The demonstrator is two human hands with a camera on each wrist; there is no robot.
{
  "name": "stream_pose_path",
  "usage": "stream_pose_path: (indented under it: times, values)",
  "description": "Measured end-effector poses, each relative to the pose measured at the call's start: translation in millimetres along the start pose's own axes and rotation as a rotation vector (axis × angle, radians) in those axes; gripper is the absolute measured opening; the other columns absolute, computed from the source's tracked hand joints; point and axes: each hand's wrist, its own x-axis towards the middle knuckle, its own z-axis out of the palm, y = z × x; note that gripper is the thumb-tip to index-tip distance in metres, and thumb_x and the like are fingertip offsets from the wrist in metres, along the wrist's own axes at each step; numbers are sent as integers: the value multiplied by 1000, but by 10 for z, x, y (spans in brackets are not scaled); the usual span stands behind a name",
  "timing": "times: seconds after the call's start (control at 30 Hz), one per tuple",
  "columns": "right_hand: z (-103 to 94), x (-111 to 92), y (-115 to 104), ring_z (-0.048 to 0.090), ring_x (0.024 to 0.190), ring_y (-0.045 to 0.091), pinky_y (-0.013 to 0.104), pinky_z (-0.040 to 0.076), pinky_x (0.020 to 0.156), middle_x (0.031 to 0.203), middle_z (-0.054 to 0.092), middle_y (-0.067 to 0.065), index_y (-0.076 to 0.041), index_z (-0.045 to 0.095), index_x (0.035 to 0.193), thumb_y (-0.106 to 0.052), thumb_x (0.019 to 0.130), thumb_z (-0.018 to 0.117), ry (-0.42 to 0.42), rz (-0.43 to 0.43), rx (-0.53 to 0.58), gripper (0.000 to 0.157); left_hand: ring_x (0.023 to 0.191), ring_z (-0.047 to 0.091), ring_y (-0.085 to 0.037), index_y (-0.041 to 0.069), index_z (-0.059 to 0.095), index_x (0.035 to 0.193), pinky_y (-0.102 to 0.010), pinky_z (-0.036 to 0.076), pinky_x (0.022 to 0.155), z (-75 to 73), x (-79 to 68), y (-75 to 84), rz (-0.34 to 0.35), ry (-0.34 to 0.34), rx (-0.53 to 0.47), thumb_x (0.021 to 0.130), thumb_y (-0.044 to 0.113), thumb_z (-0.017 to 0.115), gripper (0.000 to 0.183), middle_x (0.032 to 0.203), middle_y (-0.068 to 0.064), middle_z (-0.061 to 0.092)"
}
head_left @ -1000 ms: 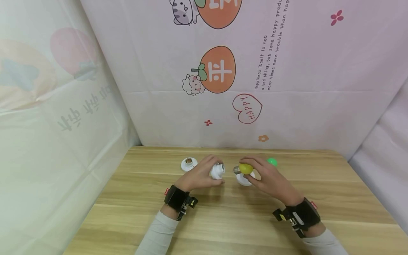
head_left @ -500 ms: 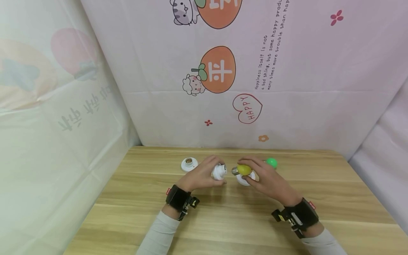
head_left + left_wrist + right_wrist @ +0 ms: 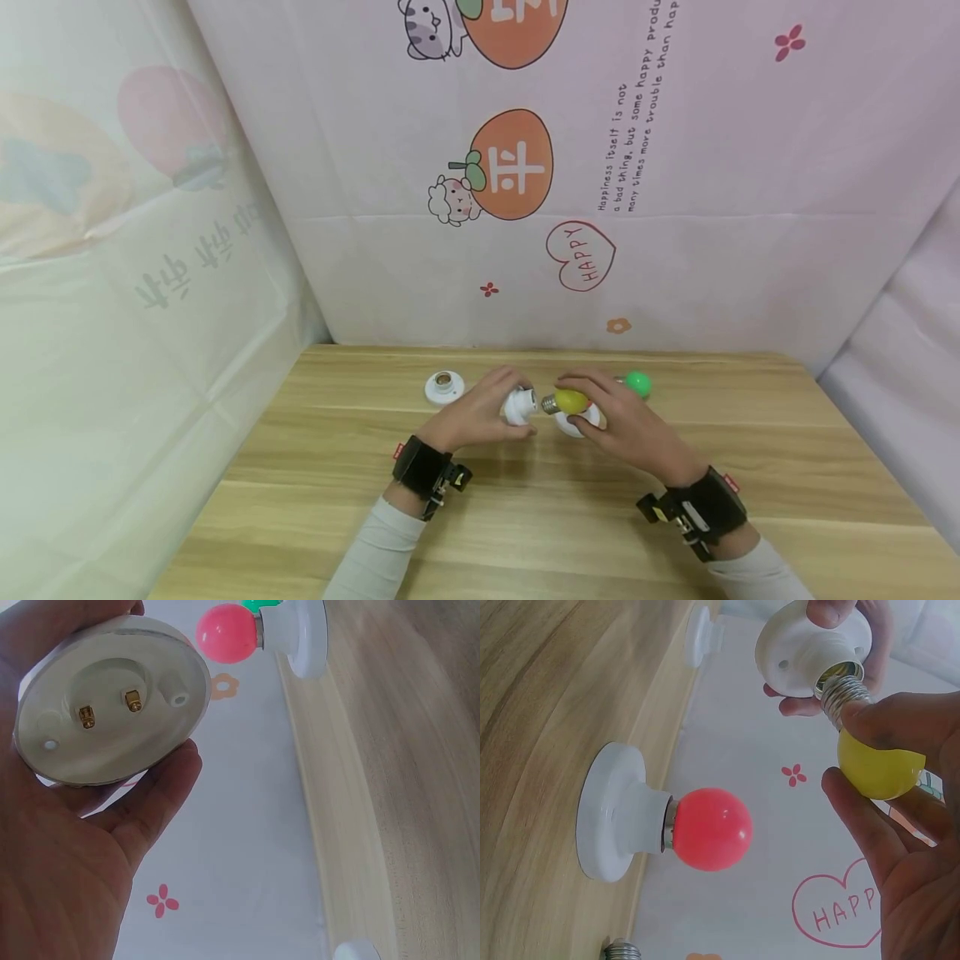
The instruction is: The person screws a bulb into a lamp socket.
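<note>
My left hand [image 3: 480,412] grips a white lamp holder [image 3: 519,407] by its round base, off the table. Its mouth faces right in the head view. Two brass terminals show in the underside of that lamp holder [image 3: 112,739] in the left wrist view. My right hand [image 3: 630,425] pinches a yellow light bulb [image 3: 573,402] between thumb and fingers, screw end toward the holder. From the right wrist view, the metal thread of the yellow bulb [image 3: 881,769] is at the socket's mouth; whether they touch I cannot tell.
A second white lamp holder [image 3: 444,387] stands at the back left of the wooden table [image 3: 480,533]. Beneath my right hand stands another holder [image 3: 615,814] with a red bulb [image 3: 712,829] in it. A green bulb [image 3: 638,384] lies behind my right hand.
The yellow bulb has moved a little left and the held lamp holder a little right, so the gap between them has narrowed. Both grips look the same.
</note>
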Motion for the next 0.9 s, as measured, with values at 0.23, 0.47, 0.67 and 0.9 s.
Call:
stream_pose_path:
  times: [0.23,0.47,0.67,0.9]
  values:
    - [13,12,-19,50,120,16,37,48,95,133,53,3,-9,56,130,-11,78,75,-1,-13,0,55,105,46,-7,21,51,118,-21,47,83,4,-1,5,10,-2,-7,79,44,75,52,120,8,47]
    - [35,6,-19,49,121,15,35,48,96,133,53,4,-10,55,131,-10,78,75,0,-21,8,57,100,47,-8,23,51,116,-20,47,78,13,10,9,38,3,-18,78,43,76,50,114,9,48]
    - [43,11,-28,51,118,14,32,49,94,132,54,7,-9,54,132,-9,78,75,4,-32,9,58,100,46,-8,22,51,116,-19,47,76,39,16,10,52,6,-23,77,39,77,50,114,9,47]
    - [38,17,-58,52,117,16,33,50,92,130,54,9,-7,55,131,-8,76,79,6,-42,13,60,99,45,-7,21,50,116,-18,48,74,63,26,32,56,4,-34,77,33,78,49,114,9,46]
